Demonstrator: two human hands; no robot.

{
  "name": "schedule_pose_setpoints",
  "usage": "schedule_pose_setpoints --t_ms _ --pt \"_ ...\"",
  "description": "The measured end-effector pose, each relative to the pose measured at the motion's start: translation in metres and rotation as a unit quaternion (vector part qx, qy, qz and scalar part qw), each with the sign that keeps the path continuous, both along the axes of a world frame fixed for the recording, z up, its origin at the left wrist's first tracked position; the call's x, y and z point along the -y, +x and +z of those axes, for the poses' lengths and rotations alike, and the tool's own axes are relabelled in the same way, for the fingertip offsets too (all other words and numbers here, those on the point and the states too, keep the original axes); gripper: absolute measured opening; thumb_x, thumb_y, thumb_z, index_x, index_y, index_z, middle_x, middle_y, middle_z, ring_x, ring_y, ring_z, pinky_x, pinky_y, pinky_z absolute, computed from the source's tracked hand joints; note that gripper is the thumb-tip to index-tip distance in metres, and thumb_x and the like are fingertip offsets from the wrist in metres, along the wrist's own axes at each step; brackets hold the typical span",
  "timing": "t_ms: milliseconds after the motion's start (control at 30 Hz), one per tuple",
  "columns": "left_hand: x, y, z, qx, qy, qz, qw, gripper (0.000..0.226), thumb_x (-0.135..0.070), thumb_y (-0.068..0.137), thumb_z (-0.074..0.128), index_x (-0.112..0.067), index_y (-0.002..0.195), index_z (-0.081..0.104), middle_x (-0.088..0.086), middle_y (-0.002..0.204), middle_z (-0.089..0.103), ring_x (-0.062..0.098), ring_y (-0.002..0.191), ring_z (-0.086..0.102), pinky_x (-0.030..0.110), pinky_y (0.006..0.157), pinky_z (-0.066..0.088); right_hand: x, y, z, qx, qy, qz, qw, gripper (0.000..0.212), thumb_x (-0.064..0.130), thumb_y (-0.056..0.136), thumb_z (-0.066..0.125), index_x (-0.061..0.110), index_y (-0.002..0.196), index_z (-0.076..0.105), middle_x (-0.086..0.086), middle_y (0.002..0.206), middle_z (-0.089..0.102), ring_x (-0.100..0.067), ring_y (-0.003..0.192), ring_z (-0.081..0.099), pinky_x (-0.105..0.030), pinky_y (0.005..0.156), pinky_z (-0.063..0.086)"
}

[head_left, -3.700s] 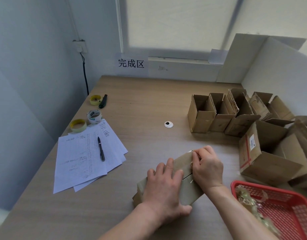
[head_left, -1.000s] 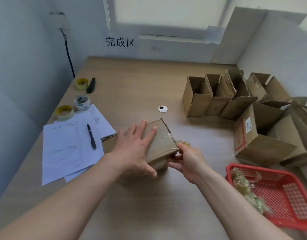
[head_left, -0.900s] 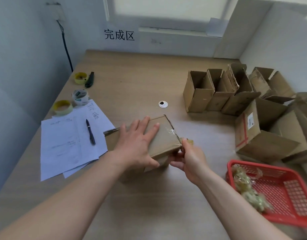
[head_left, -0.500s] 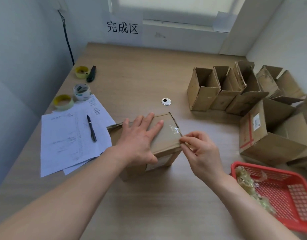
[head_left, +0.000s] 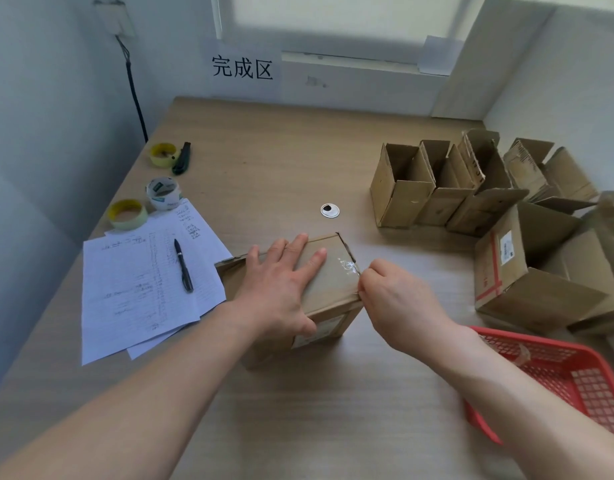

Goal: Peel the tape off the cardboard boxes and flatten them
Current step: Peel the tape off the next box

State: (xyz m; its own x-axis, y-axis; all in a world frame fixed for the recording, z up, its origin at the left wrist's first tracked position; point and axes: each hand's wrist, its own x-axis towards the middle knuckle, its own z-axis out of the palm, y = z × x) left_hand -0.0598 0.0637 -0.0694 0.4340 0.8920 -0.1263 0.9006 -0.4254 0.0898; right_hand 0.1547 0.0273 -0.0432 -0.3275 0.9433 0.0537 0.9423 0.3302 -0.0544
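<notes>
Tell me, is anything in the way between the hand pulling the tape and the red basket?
Nothing visible is. The right hand pinches the clear tape at the cardboard box edge, and only bare table lies between it and the red basket. The left hand presses the box top, on the other side.

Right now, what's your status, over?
Left hand flat on the box, pinning it. Right hand pinching clear tape at its edge. Nothing in the way.

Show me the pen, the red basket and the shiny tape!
pen (head_left: pixel 183 266), head view, middle of its barrel.
red basket (head_left: pixel 540 344), head view, far rim.
shiny tape (head_left: pixel 347 265), head view, crinkled loose end on the box.
</notes>
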Motion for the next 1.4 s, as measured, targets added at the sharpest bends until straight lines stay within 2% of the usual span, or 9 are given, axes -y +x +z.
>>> schedule_pose_setpoints --t_ms 267,433,567,800,933,1033,1200,1267,1400 --pt "-0.001 0.000 0.002 -0.004 -0.003 -0.007 1.000 0.124 -0.071 0.059 0.066 -0.044 0.152 -0.011 -0.006 0.163 -0.016 0.028 0.149 -0.004 0.060 0.117 0.001 0.005 0.022 -0.012 -0.178 -0.074 0.060 0.979 0.011 0.018 0.100 0.044 0.023 0.090 0.043 0.002 0.104 0.043 -0.023 0.089 0.046 -0.042 0.079 0.047" --pt "-0.002 0.000 0.002 -0.005 -0.006 -0.010 1.000 0.123 -0.070 0.060 0.066 -0.044 0.152 -0.011 -0.005 0.163 -0.016 0.029 0.150 -0.004 0.061 0.117 0.001 0.015 0.019 -0.028 -0.528 -0.135 -0.122 0.829 0.007 0.029 0.087 0.057 0.032 0.083 0.062 0.004 0.091 0.060 -0.013 0.079 0.060 -0.027 0.066 0.050" --pt "-0.002 -0.001 0.000 -0.003 -0.005 -0.011 1.000 0.123 -0.071 0.059 0.065 -0.045 0.151 -0.013 -0.007 0.162 -0.016 0.029 0.150 -0.004 0.061 0.117 0.001 0.002 0.014 -0.029 -0.587 -0.077 -0.261 0.763 0.021 0.013 0.090 0.069 0.030 0.102 0.067 0.001 0.087 0.067 -0.013 0.069 0.061 -0.020 0.051 0.046" --pt "-0.004 -0.001 0.000 -0.003 -0.007 -0.010 1.000 0.124 -0.071 0.057 0.064 -0.045 0.151 -0.012 -0.008 0.162 -0.017 0.028 0.149 -0.004 0.060 0.116 0.000 0.016 0.009 -0.027 -0.397 -0.037 -0.088 0.913 0.037 0.024 0.075 0.084 0.051 0.095 0.070 0.018 0.121 0.060 -0.009 0.080 0.065 -0.022 0.069 0.052" --pt "-0.004 -0.002 -0.002 0.004 -0.006 -0.006 1.000 0.123 -0.070 0.057 0.064 -0.046 0.151 -0.012 -0.009 0.162 -0.017 0.027 0.149 -0.005 0.060 0.117 -0.001 0.021 0.012 -0.036 -0.402 0.000 -0.055 0.914 0.020 0.008 0.081 0.079 0.027 0.084 0.079 0.002 0.130 0.062 -0.009 0.110 0.063 -0.022 0.075 0.053" --pt "-0.004 -0.003 -0.002 0.008 -0.010 -0.005 1.000 0.123 -0.070 0.056 0.064 -0.047 0.151 -0.012 -0.011 0.161 -0.017 0.025 0.149 -0.005 0.059 0.117 -0.001 0.025 0.018 -0.044 -0.570 -0.089 -0.135 0.805 0.030 -0.005 0.083 0.073 0.022 0.072 0.079 0.001 0.129 0.064 -0.016 0.116 0.064 -0.028 0.078 0.058" --pt "-0.003 -0.004 -0.004 0.012 -0.007 -0.007 1.000 0.123 -0.071 0.056 0.063 -0.047 0.151 -0.012 -0.010 0.161 -0.016 0.026 0.149 -0.005 0.059 0.117 -0.002 0.015 0.033 -0.045 -0.810 -0.155 -0.348 0.445 0.016 0.004 0.097 0.049 0.005 0.084 0.058 -0.021 0.126 0.062 -0.029 0.084 0.071 -0.037 0.068 0.059" --pt "0.000 -0.004 -0.004 0.014 -0.006 -0.006 1.000 0.123 -0.071 0.056 0.062 -0.047 0.151 -0.012 -0.010 0.161 -0.016 0.025 0.149 -0.005 0.059 0.117 -0.002 0.011 0.025 -0.044 -0.817 -0.179 -0.344 0.427 0.018 0.025 0.099 0.048 0.011 0.091 0.057 -0.015 0.114 0.069 -0.029 0.086 0.073 -0.042 0.072 0.055" --pt "0.003 -0.005 -0.003 0.014 0.003 -0.006 1.000 0.121 -0.070 0.057 0.062 -0.046 0.152 -0.009 -0.008 0.162 -0.015 0.023 0.147 -0.004 0.058 0.117 0.000 0.007 0.005 -0.050 -0.737 -0.197 -0.332 0.555 0.021 0.033 0.095 0.058 0.024 0.114 0.058 0.001 0.104 0.076 -0.015 0.095 0.070 -0.039 0.079 0.047"
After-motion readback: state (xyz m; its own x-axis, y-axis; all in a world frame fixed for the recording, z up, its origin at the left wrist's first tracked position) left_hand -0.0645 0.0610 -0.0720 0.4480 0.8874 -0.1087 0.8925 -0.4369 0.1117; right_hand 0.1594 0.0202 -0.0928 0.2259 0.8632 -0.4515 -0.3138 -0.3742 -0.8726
